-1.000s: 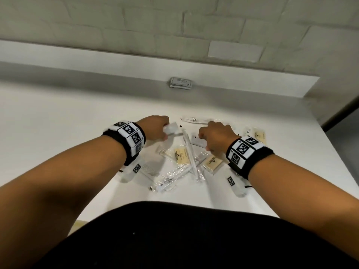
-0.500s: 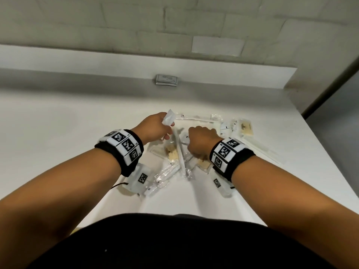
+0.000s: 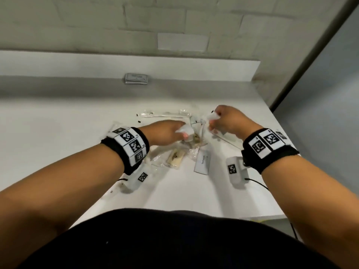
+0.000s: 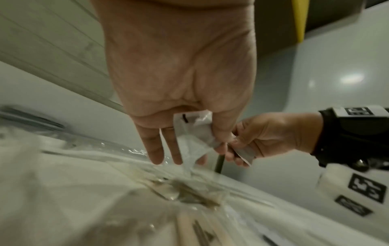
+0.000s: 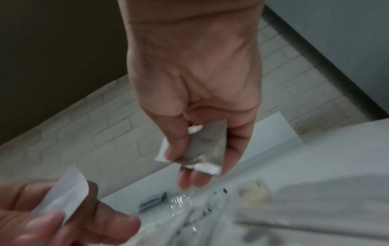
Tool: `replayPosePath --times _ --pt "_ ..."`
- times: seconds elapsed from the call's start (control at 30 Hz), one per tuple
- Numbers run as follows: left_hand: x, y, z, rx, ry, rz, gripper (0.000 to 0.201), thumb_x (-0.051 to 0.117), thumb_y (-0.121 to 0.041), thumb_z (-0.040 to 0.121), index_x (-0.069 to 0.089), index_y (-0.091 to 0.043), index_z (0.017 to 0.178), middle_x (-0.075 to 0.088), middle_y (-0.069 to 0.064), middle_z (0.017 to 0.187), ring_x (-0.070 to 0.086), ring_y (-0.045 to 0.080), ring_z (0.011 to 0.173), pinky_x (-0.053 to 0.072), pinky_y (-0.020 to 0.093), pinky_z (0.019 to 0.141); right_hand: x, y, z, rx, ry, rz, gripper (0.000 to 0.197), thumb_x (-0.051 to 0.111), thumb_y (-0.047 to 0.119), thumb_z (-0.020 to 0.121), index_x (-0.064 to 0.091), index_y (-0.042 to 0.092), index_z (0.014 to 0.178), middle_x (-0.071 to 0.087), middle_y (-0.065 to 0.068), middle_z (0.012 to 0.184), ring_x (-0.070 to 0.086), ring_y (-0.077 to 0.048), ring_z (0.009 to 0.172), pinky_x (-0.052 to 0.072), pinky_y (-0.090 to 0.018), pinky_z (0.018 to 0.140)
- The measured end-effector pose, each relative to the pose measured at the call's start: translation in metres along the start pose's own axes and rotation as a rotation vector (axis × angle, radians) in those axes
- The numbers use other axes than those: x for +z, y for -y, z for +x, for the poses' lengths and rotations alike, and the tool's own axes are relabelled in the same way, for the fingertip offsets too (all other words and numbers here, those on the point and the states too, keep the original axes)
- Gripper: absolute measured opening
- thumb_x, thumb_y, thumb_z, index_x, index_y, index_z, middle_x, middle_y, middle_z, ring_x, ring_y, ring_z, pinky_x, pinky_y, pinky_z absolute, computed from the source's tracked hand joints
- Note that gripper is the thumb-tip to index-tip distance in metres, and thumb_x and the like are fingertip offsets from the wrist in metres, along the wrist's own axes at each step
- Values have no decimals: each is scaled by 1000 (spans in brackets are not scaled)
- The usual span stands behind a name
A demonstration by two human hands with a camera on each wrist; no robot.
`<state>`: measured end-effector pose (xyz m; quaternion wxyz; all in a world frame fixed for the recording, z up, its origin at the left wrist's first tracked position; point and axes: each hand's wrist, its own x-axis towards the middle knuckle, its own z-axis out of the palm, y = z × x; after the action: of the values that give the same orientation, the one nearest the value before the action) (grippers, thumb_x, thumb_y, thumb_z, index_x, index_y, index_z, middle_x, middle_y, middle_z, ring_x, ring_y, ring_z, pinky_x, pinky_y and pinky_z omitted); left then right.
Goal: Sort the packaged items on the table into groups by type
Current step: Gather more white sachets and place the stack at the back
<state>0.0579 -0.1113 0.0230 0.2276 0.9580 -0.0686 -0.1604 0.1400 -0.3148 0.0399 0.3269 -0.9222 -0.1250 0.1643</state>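
Note:
A loose pile of packaged items (image 3: pixel 186 150) lies on the white table (image 3: pixel 58 133): clear sleeves with toothbrushes (image 3: pixel 165 114), tan combs (image 3: pixel 175 159) and a white labelled sachet (image 3: pixel 203 162). My left hand (image 3: pixel 167 133) hovers over the pile's middle and pinches a small white sachet (image 4: pixel 193 138) between thumb and fingers. My right hand (image 3: pixel 225 121), at the pile's right edge, grips another small white sachet (image 5: pixel 206 149) in its curled fingers. Both hands are a little above the table.
A small stack of flat grey packets (image 3: pixel 137 78) lies at the back near the raised white ledge (image 3: pixel 174 65). The table's right edge (image 3: pixel 279 133) runs close to my right wrist. A brick wall stands behind.
My right hand has moved right and lifted with a white sachet in it. My left hand has come down and right over the pile, still holding its sachet. The head view has shifted.

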Motion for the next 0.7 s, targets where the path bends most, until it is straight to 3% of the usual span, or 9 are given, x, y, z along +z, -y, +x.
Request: replayPosePath --times 0.07,0.13,0.2,0.27,0.33,0.43,0.53,0.6,0.7 --pt "7 -10 6 -7 98 131 46 40 -44 98 47 -16 135 54 7 137 53 20 114 41 32 94 4 -14 -7 -46 225 -87 13 64 19 88 53 21 94 68 -2 93 66 -19 79 49 -28 67" --pt "6 -10 7 -46 91 154 39 39 -43 98 54 -20 126 60 5 126 54 17 102 43 30 86 4 -26 -8 -72 354 -361 15 61 27 91 52 19 101 60 3 90 58 -19 85 44 -28 68" --pt "-2 -8 7 -109 46 174 41 37 -43 99 53 -18 128 60 5 128 55 21 108 41 29 86 -7 -34 -5 -97 299 -535 17 61 29 90 50 20 99 52 5 87 50 -20 86 36 -26 60" --pt "-7 -3 7 -180 -19 197 45 38 -41 100 48 -15 135 54 8 137 51 25 122 39 33 94 -14 -42 -3 -151 236 -489 15 64 26 87 53 19 93 54 4 86 51 -21 86 34 -24 57" --pt "-8 -1 13 -238 -94 190 44 41 -40 99 48 -13 132 53 10 137 49 27 124 39 33 94 -10 -44 -8 -259 339 -387 13 68 21 82 61 28 91 62 7 93 58 -15 86 42 -23 66" --pt "-5 -7 27 -256 -159 82 28 51 -36 93 58 -16 112 59 0 113 55 25 113 39 28 82 18 -46 -22 -503 501 -502 24 71 20 74 62 35 91 63 16 110 62 -8 95 53 -29 77" --pt "0 -21 42 -231 -42 52 25 64 -38 85 63 -21 103 59 -8 102 57 19 102 43 30 82 27 -53 -23 -751 445 -650 21 68 9 72 69 23 87 57 11 121 54 -14 102 51 -30 78" --pt "4 -26 50 -231 40 115 29 68 -41 81 63 -20 101 63 -6 98 58 18 93 42 28 74 18 -54 -21 -786 394 -658 24 66 5 71 70 18 90 56 8 115 52 -17 97 51 -32 78" --pt "6 -28 61 -196 60 215 43 67 -41 82 62 -25 122 65 -1 113 57 19 100 41 27 79 7 -64 -15 -782 365 -646 23 63 1 76 69 17 91 55 6 106 53 -15 89 52 -33 76"
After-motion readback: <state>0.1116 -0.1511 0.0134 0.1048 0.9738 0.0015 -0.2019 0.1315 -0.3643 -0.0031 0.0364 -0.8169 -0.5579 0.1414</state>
